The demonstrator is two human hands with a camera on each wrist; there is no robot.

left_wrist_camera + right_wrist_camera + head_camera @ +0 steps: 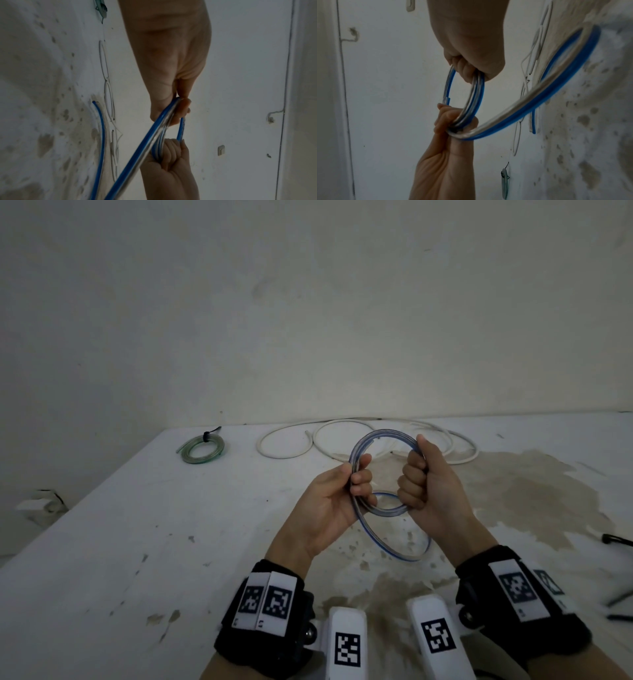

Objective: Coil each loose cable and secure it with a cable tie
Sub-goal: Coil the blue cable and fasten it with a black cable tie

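A clear cable with a blue stripe (381,435) is wound into a small coil held above the white table (137,525). My left hand (358,479) grips the coil's left side, fingers curled round the strands. My right hand (412,479) is fisted round its right side. A loose tail (388,549) loops down from the left hand towards the table. The left wrist view shows my left hand (180,108) pinching the strands (137,148) above the right fist (171,152). In the right wrist view, the right hand (467,70) and left hand (453,121) grip opposite ends of the coil (476,97).
A green coil (202,448) bound with a black tie lies at the table's back left. A loose white cable (342,440) sprawls along the back by the wall. Black cable ties (616,540) lie at the right edge. The table's left edge drops off beside a stained surface.
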